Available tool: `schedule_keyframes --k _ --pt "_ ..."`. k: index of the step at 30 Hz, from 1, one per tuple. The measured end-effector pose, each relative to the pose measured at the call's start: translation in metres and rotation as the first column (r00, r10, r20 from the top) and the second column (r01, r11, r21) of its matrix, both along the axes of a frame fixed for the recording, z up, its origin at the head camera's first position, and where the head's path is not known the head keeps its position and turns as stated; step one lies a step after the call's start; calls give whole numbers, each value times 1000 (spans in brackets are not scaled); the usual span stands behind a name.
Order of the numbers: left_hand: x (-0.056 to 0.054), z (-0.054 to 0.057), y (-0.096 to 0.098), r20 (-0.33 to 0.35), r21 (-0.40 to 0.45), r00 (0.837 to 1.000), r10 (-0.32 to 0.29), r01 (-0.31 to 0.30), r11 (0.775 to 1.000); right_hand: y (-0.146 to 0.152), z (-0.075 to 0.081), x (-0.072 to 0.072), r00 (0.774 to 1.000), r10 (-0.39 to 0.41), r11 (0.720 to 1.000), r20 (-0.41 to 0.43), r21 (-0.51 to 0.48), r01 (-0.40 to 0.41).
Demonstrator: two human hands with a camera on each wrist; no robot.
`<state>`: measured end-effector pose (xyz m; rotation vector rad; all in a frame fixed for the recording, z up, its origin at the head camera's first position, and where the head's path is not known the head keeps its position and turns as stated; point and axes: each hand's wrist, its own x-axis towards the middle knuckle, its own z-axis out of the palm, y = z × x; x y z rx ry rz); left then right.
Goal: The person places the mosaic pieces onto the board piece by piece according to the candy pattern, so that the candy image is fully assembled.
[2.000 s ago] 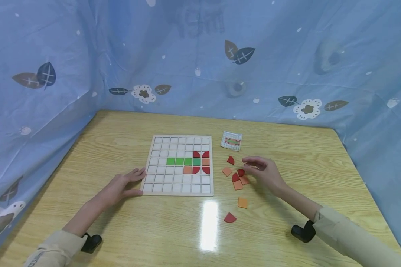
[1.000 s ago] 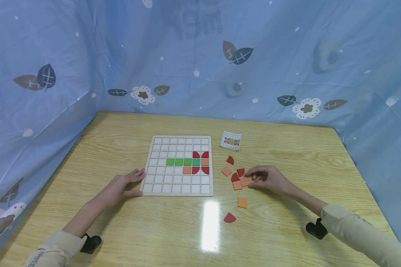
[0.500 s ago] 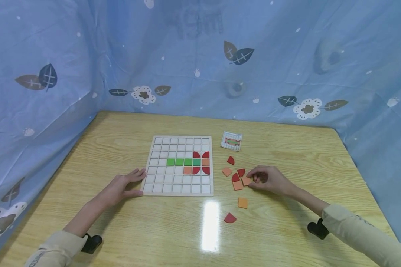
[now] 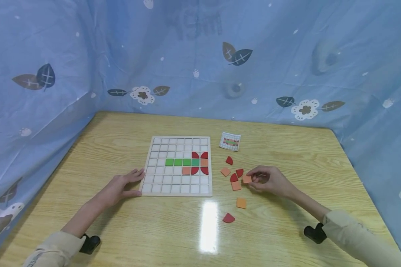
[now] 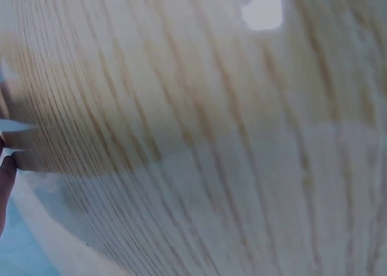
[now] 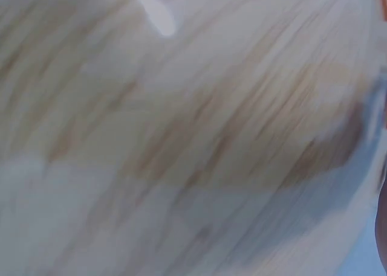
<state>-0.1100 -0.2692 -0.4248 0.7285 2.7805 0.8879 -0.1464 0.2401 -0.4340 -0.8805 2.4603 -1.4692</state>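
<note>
In the head view my right hand (image 4: 269, 180) pinches an orange square tile (image 4: 247, 179) between thumb and fingertips, just right of the loose pieces. My left hand (image 4: 121, 187) lies with its fingers extended, fingertips at the left edge of a white grid board (image 4: 160, 189). On the board a row of green tiles (image 4: 178, 162) leads to a teal tile (image 4: 195, 162) and an orange one (image 4: 204, 162). Red quarter-circle pieces (image 4: 204, 170) surround that right end, and another orange square (image 4: 186, 170) sits below the row. Both wrist views show mostly blurred tabletop.
Right of the board lie loose red quarter-circles (image 4: 229, 160) and orange squares (image 4: 236, 185), with another orange square (image 4: 241, 203) and a red quarter-circle (image 4: 228, 218) nearer me. A small pattern card (image 4: 230, 141) lies behind them. Blue patterned cloth (image 4: 194, 66) hangs around the wooden table (image 4: 120, 129).
My right hand has moved from a red quarter-circle to the orange square tile, pinched it and drawn it slightly away from the other pieces. My left hand has stayed at the board's edge.
</note>
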Motion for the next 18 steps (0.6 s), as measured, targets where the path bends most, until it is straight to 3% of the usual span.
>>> schedule_keyframes --k 5,18 --pt "1 1 -1 -4 -9 1000 0 0 1000 -9 5 6 999 -50 999 12 -19 51" --pt "1 2 -1 19 18 1000 -6 6 1000 -35 16 20 975 -175 979 134 -85 187"
